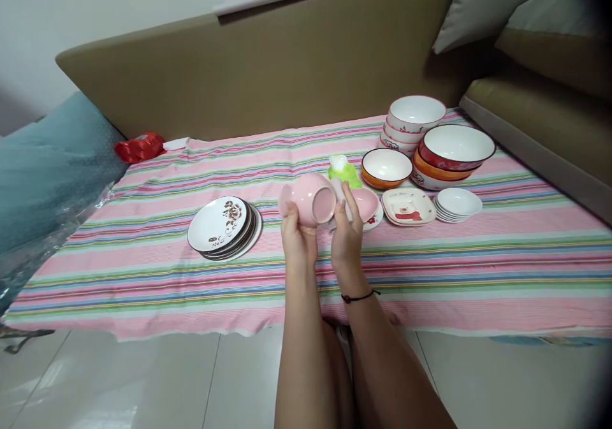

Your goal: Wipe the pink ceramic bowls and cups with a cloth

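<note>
My left hand (299,232) is closed on a pink bowl (306,194), tipped on its side so that its round foot faces right and toward me. My right hand (347,232) holds a pale whitish cloth (338,190) beside the bowl's foot; its exact kind is hard to make out. Just behind the right hand sits another pink bowl (364,203), partly hidden, over a plate with red marks (373,220). A green and white leaf-shaped dish (345,173) lies beyond the hands.
Flower-patterned plates (217,224) are stacked at left. To the right stand white bowls with red rims (415,111), red and orange bowls (459,147), an orange bowl (386,167), square bear plates (408,206) and small white dishes (459,203). A red bundle (139,148) lies back left.
</note>
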A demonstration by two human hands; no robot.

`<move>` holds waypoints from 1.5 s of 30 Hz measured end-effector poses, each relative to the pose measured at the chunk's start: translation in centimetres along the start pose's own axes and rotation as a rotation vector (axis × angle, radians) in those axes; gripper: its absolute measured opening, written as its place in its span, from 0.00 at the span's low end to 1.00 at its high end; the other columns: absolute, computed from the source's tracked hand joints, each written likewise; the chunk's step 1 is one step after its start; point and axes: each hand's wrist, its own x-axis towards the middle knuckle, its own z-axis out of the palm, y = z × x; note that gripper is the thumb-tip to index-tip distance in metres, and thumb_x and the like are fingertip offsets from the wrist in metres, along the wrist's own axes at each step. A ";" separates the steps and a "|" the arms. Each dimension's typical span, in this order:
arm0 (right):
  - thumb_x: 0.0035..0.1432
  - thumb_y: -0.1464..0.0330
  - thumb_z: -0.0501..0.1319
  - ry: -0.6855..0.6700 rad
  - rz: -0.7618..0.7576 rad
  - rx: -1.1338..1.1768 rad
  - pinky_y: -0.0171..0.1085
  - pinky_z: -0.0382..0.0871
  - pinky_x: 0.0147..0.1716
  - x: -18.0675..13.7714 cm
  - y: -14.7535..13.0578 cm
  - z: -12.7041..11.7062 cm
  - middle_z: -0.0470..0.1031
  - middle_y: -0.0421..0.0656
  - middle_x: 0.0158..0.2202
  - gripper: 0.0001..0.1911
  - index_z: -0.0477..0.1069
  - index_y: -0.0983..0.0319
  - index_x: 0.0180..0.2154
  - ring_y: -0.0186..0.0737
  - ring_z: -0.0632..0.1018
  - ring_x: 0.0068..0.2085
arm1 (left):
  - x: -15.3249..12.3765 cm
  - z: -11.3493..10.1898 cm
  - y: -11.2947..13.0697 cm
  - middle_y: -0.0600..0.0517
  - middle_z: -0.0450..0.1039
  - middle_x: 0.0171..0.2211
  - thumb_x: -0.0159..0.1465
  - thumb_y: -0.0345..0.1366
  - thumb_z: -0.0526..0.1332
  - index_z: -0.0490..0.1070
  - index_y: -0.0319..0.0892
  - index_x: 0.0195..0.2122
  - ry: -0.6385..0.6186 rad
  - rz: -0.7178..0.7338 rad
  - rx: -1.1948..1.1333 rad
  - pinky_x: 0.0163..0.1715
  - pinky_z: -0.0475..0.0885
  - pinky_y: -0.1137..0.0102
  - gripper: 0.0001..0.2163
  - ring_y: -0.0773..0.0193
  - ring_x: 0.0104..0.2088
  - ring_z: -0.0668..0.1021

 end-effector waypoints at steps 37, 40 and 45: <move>0.66 0.59 0.50 -0.144 -0.052 0.083 0.49 0.57 0.64 1.0 -1.2 -0.7 0.62 0.43 0.65 0.26 0.61 0.56 0.63 0.44 0.63 0.65 | 0.2 -1.3 -0.4 0.46 0.81 0.40 0.50 0.47 0.72 0.80 0.40 0.40 -0.079 0.167 0.307 0.47 0.74 0.67 0.20 0.56 0.45 0.80; 0.66 0.62 0.51 -0.261 -0.289 -0.081 0.49 0.51 0.66 0.8 -2.1 -1.1 0.63 0.42 0.64 0.22 0.65 0.55 0.60 0.43 0.60 0.66 | 0.3 -1.7 -0.4 0.46 0.81 0.40 0.52 0.46 0.71 0.80 0.40 0.42 -0.098 0.174 0.391 0.44 0.74 0.68 0.19 0.58 0.42 0.81; 0.65 0.63 0.51 -0.216 -0.215 -0.095 0.49 0.54 0.65 1.0 -2.0 -1.4 0.66 0.43 0.63 0.22 0.68 0.57 0.58 0.43 0.64 0.64 | 0.2 -1.5 -0.5 0.46 0.80 0.42 0.53 0.48 0.69 0.80 0.40 0.43 -0.086 0.147 0.374 0.44 0.74 0.69 0.20 0.58 0.43 0.80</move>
